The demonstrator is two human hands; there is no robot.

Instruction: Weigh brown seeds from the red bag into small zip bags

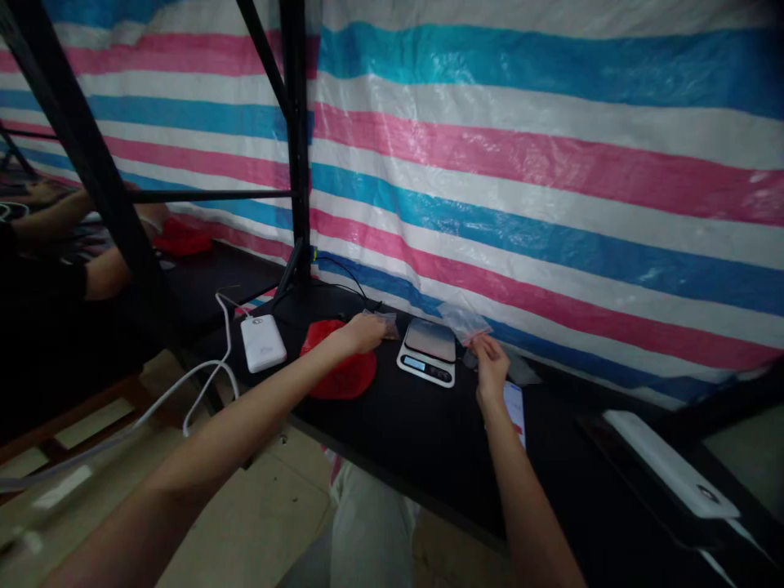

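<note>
- Nearest you, at the bottom of the frame, your 2 bare forearms reach out over the black tabletop (422, 441); pale trousers show below its front edge.
- Your right hand (490, 367), right of centre, has its thumb and fingertips pinched together on the lower edge of a small clear plastic zip bag (464, 320), holding it up just right of the scale and off the table.
- Your left hand (363, 333), at centre, rests curled at the far edge of a red plastic bag (340, 367); its fingers are bent over something clear and crinkly beside that bag, but you cannot tell whether they are clamped on it.
- Between your hands sits a small white digital kitchen scale with a steel platform (429, 349); the platform is bare and the display is lit.
- Judged from this, you are at the bagging and weighing step: the clear bag looks flat and empty, so the next move calls for opening its mouth with both hands.
- Left of the red bag lies a white power bank (262, 343) with a white cable (211, 380) looping off the table.
- Behind everything hangs a pink, blue and white striped tarpaulin (551, 163).
- In the upper left, another person's arms (91, 245) work beyond a black metal frame (297, 139).
</note>
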